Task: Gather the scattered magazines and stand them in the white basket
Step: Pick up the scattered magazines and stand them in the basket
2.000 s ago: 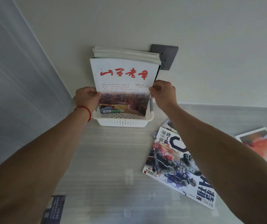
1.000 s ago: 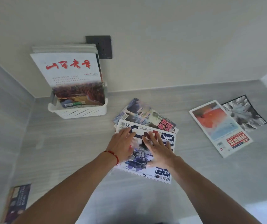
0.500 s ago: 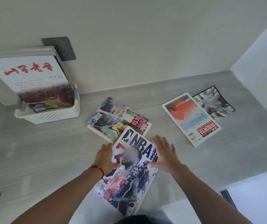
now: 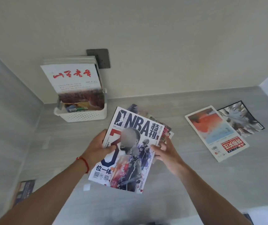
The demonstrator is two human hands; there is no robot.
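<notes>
Centre of frame: basketball magazine [image 4: 130, 150], flat on the grey tabletop [image 4: 187, 184] a second ago, now turned cover-up and raised; left hand [image 4: 97, 147] grips its left edge, thumb on the cover; right hand [image 4: 164, 151] open, fingers spread at its right edge, grip not certain. Likely next stop, the basket. Upper left: white basket [image 4: 83, 115] against the wall, holding several upright magazines, the front one a white cover with red lettering [image 4: 74, 83]. Beneath the lifted one: another magazine [image 4: 166, 129], mostly hidden. Right: red-and-blue magazine [image 4: 216, 133] overlapping a dark-edged one [image 4: 243, 119]. Lower left edge: a dark booklet [image 4: 24, 190].
</notes>
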